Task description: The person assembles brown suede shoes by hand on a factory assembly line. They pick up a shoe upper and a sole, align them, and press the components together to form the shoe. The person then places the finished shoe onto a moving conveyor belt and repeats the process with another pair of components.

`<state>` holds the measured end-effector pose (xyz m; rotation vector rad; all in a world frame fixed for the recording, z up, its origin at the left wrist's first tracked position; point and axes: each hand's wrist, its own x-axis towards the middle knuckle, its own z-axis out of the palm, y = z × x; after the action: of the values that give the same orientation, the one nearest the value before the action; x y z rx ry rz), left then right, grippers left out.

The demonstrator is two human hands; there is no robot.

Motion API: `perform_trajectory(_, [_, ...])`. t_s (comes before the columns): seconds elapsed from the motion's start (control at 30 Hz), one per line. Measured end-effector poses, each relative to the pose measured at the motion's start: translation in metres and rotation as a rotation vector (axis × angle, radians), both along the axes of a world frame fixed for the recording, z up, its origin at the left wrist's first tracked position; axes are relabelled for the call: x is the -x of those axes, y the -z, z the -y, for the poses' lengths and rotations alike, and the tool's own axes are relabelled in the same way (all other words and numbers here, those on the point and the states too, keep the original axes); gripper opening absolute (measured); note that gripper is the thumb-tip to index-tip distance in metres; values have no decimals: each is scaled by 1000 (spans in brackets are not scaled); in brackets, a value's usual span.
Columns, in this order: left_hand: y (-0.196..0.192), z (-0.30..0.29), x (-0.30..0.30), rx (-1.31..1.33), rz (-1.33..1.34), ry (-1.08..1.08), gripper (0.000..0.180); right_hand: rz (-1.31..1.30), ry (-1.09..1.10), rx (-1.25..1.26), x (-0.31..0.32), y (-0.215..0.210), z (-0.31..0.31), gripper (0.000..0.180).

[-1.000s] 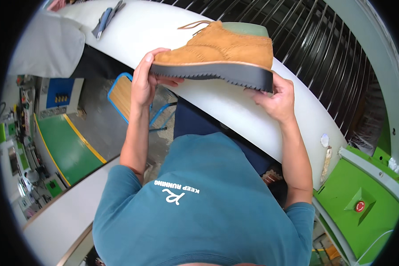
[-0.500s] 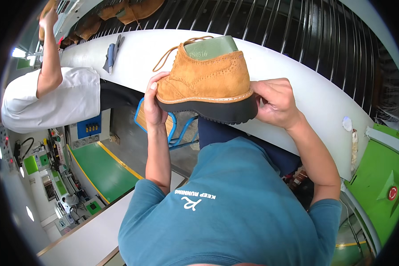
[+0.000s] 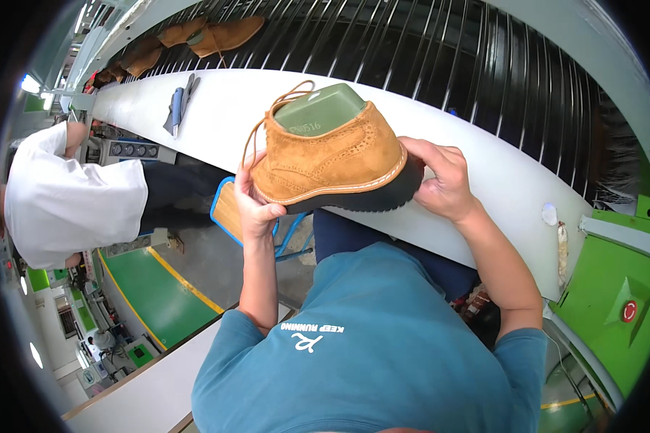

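Between my two hands I hold up a tan suede shoe (image 3: 325,164) with a thick black sole and pale welt stitching, toe to the left. A green shoe last (image 3: 320,110) fills its opening, and thin brown laces hang loose at the front. My left hand (image 3: 256,202) grips the toe, thumb against the sole edge. At the heel, my right hand (image 3: 444,178) is closed with thumb and fingers on the back of the sole. The shoe hides some of the fingertips.
Under the shoe runs a white worktop (image 3: 513,173), with a blue-handled knife (image 3: 177,108) at its left. Beyond is a roller conveyor (image 3: 426,58) carrying several tan shoes (image 3: 227,35). A person in a white shirt (image 3: 79,195) stands left, near a stool (image 3: 229,209). A red button (image 3: 630,311) sits right.
The shoe has tilted, showing more of its opening and the last. My left thumb now lies along the sole. The co-worker's raised arm has come down.
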<state>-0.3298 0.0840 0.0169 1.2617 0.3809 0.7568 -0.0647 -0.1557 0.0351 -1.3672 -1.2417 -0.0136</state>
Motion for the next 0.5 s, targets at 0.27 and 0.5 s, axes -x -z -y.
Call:
perform_trajectory(0.27, [-60,-12,-62,-968,-96,-537,71,-80,100,30,-8,-4,-1,84])
perform_trajectory(0.5, [-5,-213,-169,-1107,-380,-623,58,-136,89,198,-11,3,-3,76])
